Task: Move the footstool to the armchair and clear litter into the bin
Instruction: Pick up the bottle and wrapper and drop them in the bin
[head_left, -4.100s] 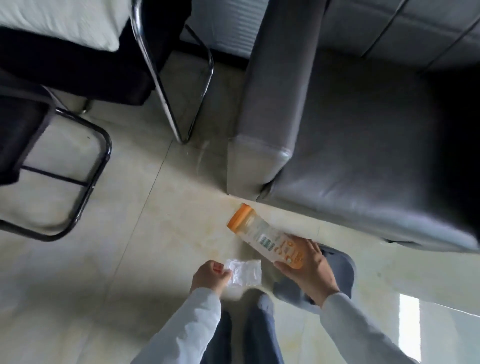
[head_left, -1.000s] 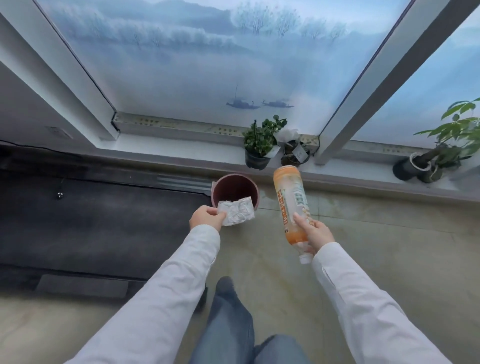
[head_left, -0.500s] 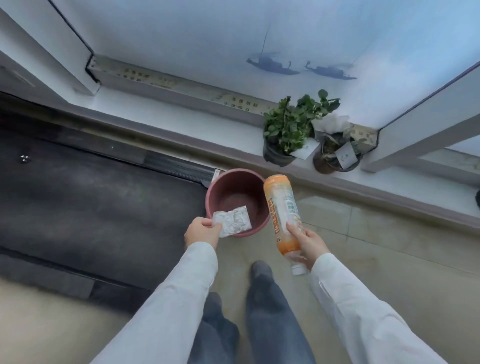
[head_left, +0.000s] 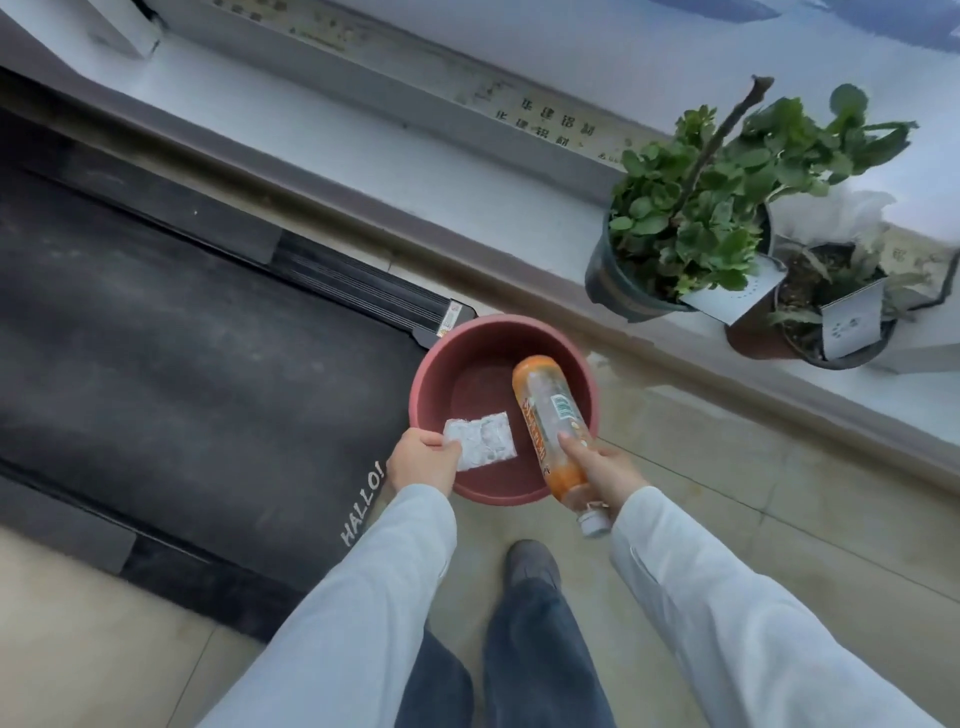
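The orange-labelled bottle and the crumpled white wrapper now hang over the open mouth of the red bin, where half a second ago they were only at its near rim. The right hand grips the bottle near its neck, base pointing down into the bin; the left hand pinches the wrapper's edge. Both look ready to drop. The bin stands on the floor just beside the dark mat, below the sill's potted plants.

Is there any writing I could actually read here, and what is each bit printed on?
"HALLO!": white letters on the black mat, near the left hand.
Chinese characters on the window frame: visible, too blurred to read surely.
Bottle label, in the right hand: orange print and a barcode, unreadable.
Small sticker on the mat's corner: too small.
Plant tags: faint marks, unreadable.
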